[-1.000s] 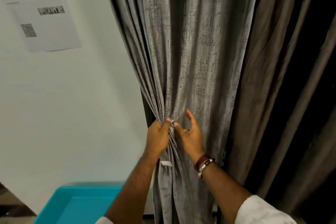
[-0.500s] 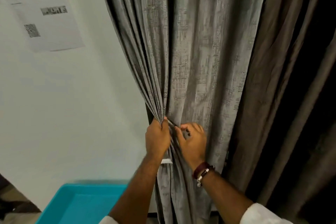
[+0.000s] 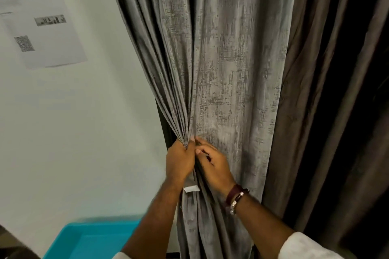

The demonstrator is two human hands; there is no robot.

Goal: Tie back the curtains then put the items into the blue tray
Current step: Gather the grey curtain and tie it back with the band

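Left hand [image 3: 180,161] clamps the grey curtain's [image 3: 231,69] gathered pleats; right hand [image 3: 212,164] pinches fabric just beside it, blue tray [image 3: 84,242] below.

Supporting surface under the blue tray [image 3: 84,242] is not identifiable; only a dark strip shows at the tray's left edge. Tray sits below and left of the gripped curtain folds. Its visible interior shows nothing inside.

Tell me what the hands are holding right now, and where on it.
Left hand grips the grey curtain at its gathered pleats. Right hand fingers rest there; its grip is unclear.
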